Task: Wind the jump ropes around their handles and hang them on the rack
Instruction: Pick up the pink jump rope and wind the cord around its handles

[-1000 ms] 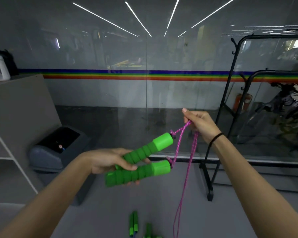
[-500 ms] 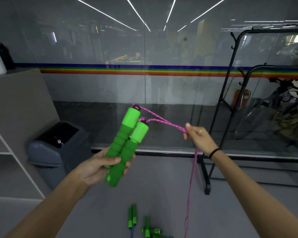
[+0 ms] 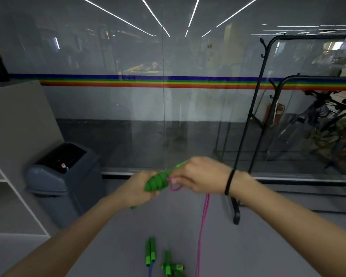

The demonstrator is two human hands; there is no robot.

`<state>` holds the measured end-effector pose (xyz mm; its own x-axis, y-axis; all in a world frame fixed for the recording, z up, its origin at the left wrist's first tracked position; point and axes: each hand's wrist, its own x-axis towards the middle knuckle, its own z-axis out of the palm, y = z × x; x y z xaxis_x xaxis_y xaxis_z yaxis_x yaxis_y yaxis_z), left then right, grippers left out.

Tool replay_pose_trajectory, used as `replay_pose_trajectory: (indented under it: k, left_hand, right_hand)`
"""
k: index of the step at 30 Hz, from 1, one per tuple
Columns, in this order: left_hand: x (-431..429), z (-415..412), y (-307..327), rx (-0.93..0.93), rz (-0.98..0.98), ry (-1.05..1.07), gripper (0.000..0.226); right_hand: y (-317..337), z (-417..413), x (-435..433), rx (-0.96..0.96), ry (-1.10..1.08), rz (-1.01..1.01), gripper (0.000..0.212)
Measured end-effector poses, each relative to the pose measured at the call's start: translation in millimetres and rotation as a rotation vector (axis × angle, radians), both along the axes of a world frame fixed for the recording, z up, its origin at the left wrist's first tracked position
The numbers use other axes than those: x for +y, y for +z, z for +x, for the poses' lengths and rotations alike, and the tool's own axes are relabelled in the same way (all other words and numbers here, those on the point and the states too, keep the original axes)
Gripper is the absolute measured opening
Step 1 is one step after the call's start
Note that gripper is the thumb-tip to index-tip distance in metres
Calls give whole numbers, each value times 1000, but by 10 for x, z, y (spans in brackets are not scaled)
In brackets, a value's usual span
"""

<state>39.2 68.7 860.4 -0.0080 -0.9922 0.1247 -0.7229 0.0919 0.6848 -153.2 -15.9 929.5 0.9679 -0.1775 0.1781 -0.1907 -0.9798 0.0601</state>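
Observation:
My left hand (image 3: 140, 188) grips the two green foam handles (image 3: 157, 181) of a jump rope, held together and pointing up to the right. My right hand (image 3: 200, 176) is right against the handles' upper end and pinches the pink rope (image 3: 203, 220). A small loop of that rope lies under the handles, and the rest hangs down to the floor. The handles' tips are hidden behind my right hand. The black rack (image 3: 248, 136) stands to the right, close behind my right wrist.
More jump ropes with green handles (image 3: 150, 251) lie on the grey floor below my hands, one with a blue rope. A grey bin (image 3: 62, 176) and white shelves (image 3: 12, 156) stand at the left. A glass wall runs behind everything.
My right hand has moved left from out at the side to the handles, bringing the pink rope with it. The handles have dropped lower and tilted to the right.

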Motion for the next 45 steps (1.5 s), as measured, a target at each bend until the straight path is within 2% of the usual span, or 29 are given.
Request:
replay_pose_trajectory:
  k: [2, 5, 10, 14, 17, 19, 20, 22, 23, 26, 28, 31, 33, 35, 37, 38, 41, 45]
  left_hand:
    - [42, -10, -36, -124, 55, -68, 36]
    - [140, -45, 2, -53, 122, -158, 45]
    - [253, -121, 154, 201, 134, -249, 43]
    - [302, -129, 138, 541, 178, -184, 35]
    - [277, -155, 95, 794, 198, -164, 37]
    - [242, -232, 74, 927, 218, -167, 44]
    - [225, -281, 65, 972, 223, -161, 45]
    - [199, -366, 50, 1053, 234, -145, 42]
    - [189, -394, 43, 1095, 247, -145, 42]
    - [194, -402, 36, 1201, 316, -201, 56]
    - [216, -395, 50, 1199, 371, -219, 57]
    - [241, -414, 92, 1110, 401, -120, 53]
    - [253, -411, 104, 1089, 392, -109, 58]
    - [288, -387, 112, 1084, 392, -157, 59]
    - [335, -343, 107, 1058, 383, -222, 57]
    - [353, -325, 111, 1052, 374, -252, 55]
    - [350, -304, 159, 1083, 320, -256, 58]
    - [281, -236, 279, 1207, 219, -160, 60]
  right_hand:
    - [205, -49, -155, -129, 0, 70, 25]
    - [317, -122, -432, -255, -45, 279, 21]
    - [122, -225, -664, -378, -123, 648, 21]
    - [43, -264, -669, -451, -200, 903, 31]
    - [-46, -209, -560, -421, -273, 1124, 48]
    - [-124, -142, -453, -359, -219, 1231, 49]
    - [-157, -101, -403, -350, -168, 1273, 44]
    - [-203, -27, -355, -394, -117, 1277, 31]
    - [-213, 1, -353, -434, -129, 1271, 31]
    - [-176, 50, -380, -546, -200, 1288, 27]
    - [-145, 50, -412, -572, -210, 1284, 25]
    - [-127, 37, -408, -558, -184, 1237, 19]
    - [-101, 28, -426, -572, -206, 1234, 31]
    - [-77, 7, -543, -668, -297, 1270, 49]
    - [-86, -24, -697, -779, -384, 1254, 50]
    - [-132, -34, -763, -807, -405, 1176, 45]
    - [-355, -42, -833, -751, -422, 750, 40]
    - [-567, -50, -726, -642, -413, 481, 33]
